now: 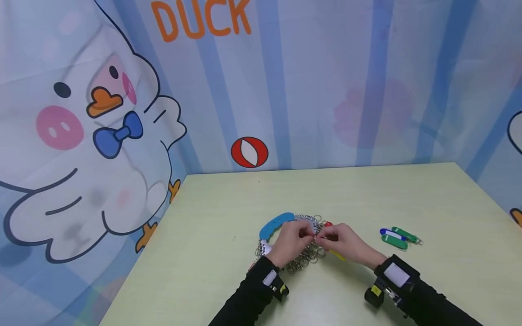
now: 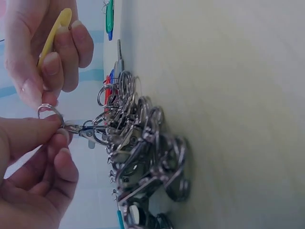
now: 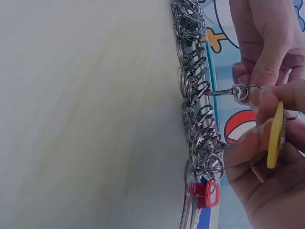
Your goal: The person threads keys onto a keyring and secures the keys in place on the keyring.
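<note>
Yellow tag (image 3: 275, 138) in right hand (image 1: 346, 242), long axis diagonally toward person

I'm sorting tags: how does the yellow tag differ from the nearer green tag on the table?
The yellow tag is held in the right hand; the green tag lies on the table. The yellow tag is near metal clasps; the green tag is beside a blue tag. Both look elongated, with a rounded end.
</note>
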